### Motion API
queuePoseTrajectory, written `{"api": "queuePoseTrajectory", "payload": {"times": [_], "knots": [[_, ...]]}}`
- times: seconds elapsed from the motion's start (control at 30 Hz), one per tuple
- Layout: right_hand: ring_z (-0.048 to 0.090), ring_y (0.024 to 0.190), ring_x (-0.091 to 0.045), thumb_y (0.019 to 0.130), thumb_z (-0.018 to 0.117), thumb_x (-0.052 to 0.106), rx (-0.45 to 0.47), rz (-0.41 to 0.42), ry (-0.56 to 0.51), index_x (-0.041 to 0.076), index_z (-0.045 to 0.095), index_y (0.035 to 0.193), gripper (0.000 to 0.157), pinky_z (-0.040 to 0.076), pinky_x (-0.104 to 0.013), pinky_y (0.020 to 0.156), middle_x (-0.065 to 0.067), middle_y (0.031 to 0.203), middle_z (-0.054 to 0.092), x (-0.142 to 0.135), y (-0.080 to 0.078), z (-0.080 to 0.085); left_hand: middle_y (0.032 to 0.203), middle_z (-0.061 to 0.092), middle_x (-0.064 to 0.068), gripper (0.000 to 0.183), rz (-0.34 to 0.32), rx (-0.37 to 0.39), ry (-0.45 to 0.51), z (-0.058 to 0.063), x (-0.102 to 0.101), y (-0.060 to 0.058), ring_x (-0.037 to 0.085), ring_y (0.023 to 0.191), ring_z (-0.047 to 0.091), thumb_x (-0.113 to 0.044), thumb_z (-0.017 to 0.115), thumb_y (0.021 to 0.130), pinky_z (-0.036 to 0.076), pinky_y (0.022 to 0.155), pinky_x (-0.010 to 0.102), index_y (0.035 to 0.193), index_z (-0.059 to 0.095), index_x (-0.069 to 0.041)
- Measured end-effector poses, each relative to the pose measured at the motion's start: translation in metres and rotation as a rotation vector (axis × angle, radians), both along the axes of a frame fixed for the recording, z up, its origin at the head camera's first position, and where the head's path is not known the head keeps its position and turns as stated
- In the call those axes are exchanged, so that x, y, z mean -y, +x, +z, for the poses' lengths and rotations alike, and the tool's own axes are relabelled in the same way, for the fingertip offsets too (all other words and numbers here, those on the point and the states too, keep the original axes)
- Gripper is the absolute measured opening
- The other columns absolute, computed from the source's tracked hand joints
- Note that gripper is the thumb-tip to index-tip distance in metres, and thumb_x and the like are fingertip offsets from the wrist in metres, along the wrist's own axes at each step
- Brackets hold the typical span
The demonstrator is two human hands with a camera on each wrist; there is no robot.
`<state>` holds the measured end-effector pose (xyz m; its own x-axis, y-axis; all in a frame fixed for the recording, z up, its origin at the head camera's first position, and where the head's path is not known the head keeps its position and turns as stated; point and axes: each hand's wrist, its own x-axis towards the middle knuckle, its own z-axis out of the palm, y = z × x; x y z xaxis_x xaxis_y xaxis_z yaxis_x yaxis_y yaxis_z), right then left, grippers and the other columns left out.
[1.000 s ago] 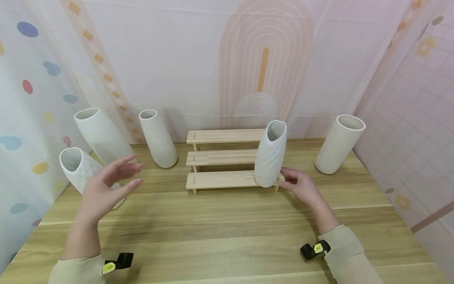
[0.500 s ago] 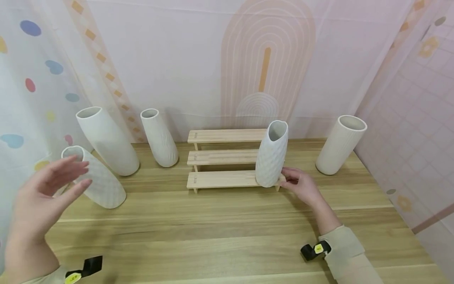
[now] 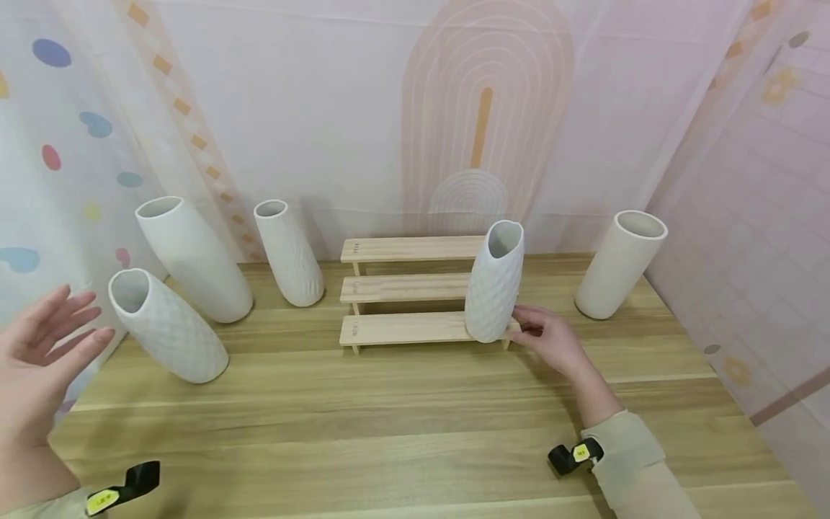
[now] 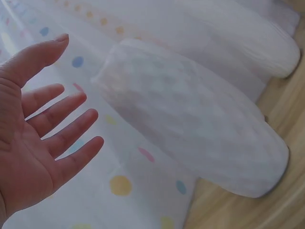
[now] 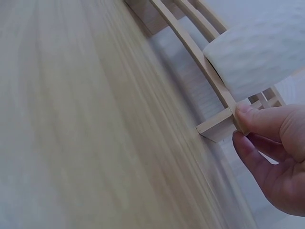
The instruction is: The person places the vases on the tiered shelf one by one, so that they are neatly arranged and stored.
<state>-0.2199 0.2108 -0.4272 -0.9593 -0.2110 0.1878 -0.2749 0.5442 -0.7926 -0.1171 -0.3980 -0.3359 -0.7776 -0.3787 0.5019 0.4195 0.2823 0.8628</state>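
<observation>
My right hand [image 3: 547,342] pinches the right end of the lowest step of a three-tier wooden stand [image 3: 405,329], thumb above and fingers below in the right wrist view. Just beside the thumb, a white dimpled vase [image 3: 494,288] stands upright on that step. At the far left, my left hand [image 3: 42,367] is raised with fingers spread and holds nothing. Nearest to it, but apart from it, is another white dimpled vase [image 3: 171,331] on the table, also large in the left wrist view [image 4: 190,119].
Behind the left dimpled vase stand a smooth white vase [image 3: 197,263] and a slimmer ridged vase [image 3: 289,256]. A cylindrical white vase [image 3: 619,267] is at the right. Patterned cloth [image 3: 324,108] backs the wooden table [image 3: 389,432].
My left hand has moved left, away from in front of the left dimpled vase, to the frame's edge. My right hand keeps its pinch on the stand, and the vases stay put.
</observation>
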Motion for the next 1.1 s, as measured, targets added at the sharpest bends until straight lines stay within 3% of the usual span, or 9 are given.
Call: {"api": "queuePoseTrajectory", "payload": {"times": [0.2,0.37,0.6,0.77,1.1], "knots": [[0.063,0.101,-0.032,0.088,0.075,0.006,0.0,0.0,0.0,-0.004,0.063,0.128,0.043,0.053,-0.04,0.088,-0.022,0.131,0.059,0.0,0.0,0.002,0.126,0.064,0.0,0.071,-0.234,-0.028,0.242,-0.017,0.011,-0.009,0.007,0.112,0.06,0.029,0.056,0.083,0.047,0.085,0.01,0.146,0.047,-0.003],[0.063,0.103,-0.033,0.088,0.075,0.007,0.011,0.008,-0.01,-0.004,0.063,0.128,0.043,0.052,-0.043,0.088,-0.023,0.131,0.059,0.0,-0.001,0.003,0.129,0.062,0.0,0.073,-0.283,0.003,0.271,-0.023,0.008,-0.017,0.006,0.114,0.058,0.03,0.056,0.083,0.049,0.084,0.012,0.147,0.046,-0.004],[0.062,0.105,-0.034,0.089,0.075,0.01,0.022,0.016,-0.017,-0.003,0.063,0.128,0.043,0.052,-0.044,0.09,-0.023,0.134,0.058,0.0,-0.002,0.003,0.131,0.06,0.001,0.074,-0.3,0.019,0.165,-0.025,0.002,-0.029,0.008,0.111,0.058,0.03,0.06,0.08,0.046,0.087,0.01,0.146,0.046,0.0],[0.062,0.106,-0.034,0.089,0.076,0.011,0.026,0.009,-0.009,-0.002,0.064,0.129,0.044,0.052,-0.044,0.09,-0.022,0.134,0.058,0.0,-0.003,0.002,0.124,0.062,0.0,0.076,-0.246,0.054,0.081,-0.03,0.0,-0.033,0.006,0.106,0.059,0.027,0.065,0.078,0.045,0.085,0.008,0.146,0.048,-0.004],[0.061,0.108,-0.035,0.088,0.075,0.008,0.019,0.005,-0.008,-0.004,0.064,0.127,0.042,0.052,-0.047,0.09,-0.023,0.132,0.059,0.0,-0.003,0.002,0.125,0.064,-0.001,0.076,-0.217,0.042,0.136,-0.036,-0.003,-0.036,0.007,0.109,0.058,0.027,0.065,0.077,0.046,0.085,0.008,0.145,0.05,-0.005]]}}
